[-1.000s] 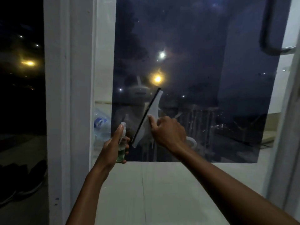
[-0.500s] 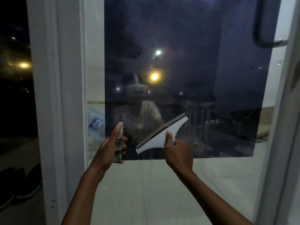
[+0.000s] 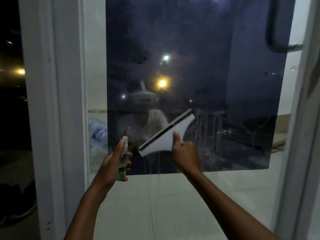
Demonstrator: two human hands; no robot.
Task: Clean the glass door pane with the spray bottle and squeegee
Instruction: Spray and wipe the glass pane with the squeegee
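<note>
R hand (image 3: 186, 154) grips squeegee (image 3: 168, 135) (blade slants up-right on pane (image 3: 190, 66)); L hand (image 3: 112, 163) holds spray bottle (image 3: 123, 160) upright.

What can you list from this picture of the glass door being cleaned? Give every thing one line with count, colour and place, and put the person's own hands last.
Glass door pane: one, dark and reflective, centre, with wet streaks low down.
Door frame: one, white, left of the pane.
Door handle: one, metal, upper right.
Squeegee: one, white with a dark blade, tilted against the lower pane.
Spray bottle: one, clear with greenish liquid, lower left of the squeegee.
Water bottle: one, clear with a blue label, behind the glass at the left.
Floor tiles: several, pale, seen below the dark area.
Left hand: one, gripping the spray bottle.
Right hand: one, gripping the squeegee.
</note>
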